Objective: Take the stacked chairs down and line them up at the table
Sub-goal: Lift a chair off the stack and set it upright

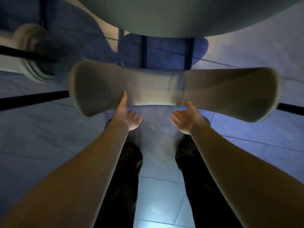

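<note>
A chair's curved beige backrest (174, 89) spans the middle of the view, blurred by motion, just in front of the round pale table (181, 17) at the top. My left hand (128, 116) is at the backrest's near edge, fingers apart, with the thumb tip against the backrest. Further right at that edge, my right hand (185, 119) is also spread, its thumb at the rim. Neither hand closes around the backrest. The chair's seat is hidden under the backrest.
Another beige chair (31, 51) shows blurred at the left, by the table. Black chair legs (32, 97) stick out on the left and right, and two dark legs (144, 51) stand under the table edge. The tiled floor (161, 195) lies between my dark trouser legs.
</note>
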`<state>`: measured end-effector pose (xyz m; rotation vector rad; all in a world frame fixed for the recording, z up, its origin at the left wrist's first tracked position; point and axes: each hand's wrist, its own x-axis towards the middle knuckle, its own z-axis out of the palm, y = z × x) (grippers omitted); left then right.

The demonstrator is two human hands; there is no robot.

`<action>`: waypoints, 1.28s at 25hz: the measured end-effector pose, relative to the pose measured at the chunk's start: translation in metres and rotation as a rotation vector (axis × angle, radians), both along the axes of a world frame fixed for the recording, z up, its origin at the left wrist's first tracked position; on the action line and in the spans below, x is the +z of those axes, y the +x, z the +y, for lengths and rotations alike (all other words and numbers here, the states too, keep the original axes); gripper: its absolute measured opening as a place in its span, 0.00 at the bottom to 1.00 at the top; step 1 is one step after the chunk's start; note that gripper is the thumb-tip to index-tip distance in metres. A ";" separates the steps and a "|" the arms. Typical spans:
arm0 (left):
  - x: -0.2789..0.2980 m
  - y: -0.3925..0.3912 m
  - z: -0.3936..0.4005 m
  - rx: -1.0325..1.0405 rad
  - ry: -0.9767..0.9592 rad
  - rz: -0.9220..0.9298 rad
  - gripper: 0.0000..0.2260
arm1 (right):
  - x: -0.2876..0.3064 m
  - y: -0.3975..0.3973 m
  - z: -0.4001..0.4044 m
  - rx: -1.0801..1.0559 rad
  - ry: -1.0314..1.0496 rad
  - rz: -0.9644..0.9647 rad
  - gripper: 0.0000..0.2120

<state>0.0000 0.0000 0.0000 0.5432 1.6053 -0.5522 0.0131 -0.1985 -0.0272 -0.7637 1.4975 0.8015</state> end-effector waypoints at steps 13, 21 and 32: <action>-0.043 0.003 -0.016 0.095 0.004 -0.153 0.31 | -0.054 0.003 -0.003 -0.107 -0.025 -0.092 0.13; 0.001 0.008 -0.003 0.024 0.018 -0.107 0.34 | -0.001 0.012 -0.003 -0.026 -0.048 -0.025 0.27; 0.174 0.034 0.001 -0.041 0.090 -0.106 0.42 | 0.181 0.040 0.002 0.001 -0.127 -0.104 0.15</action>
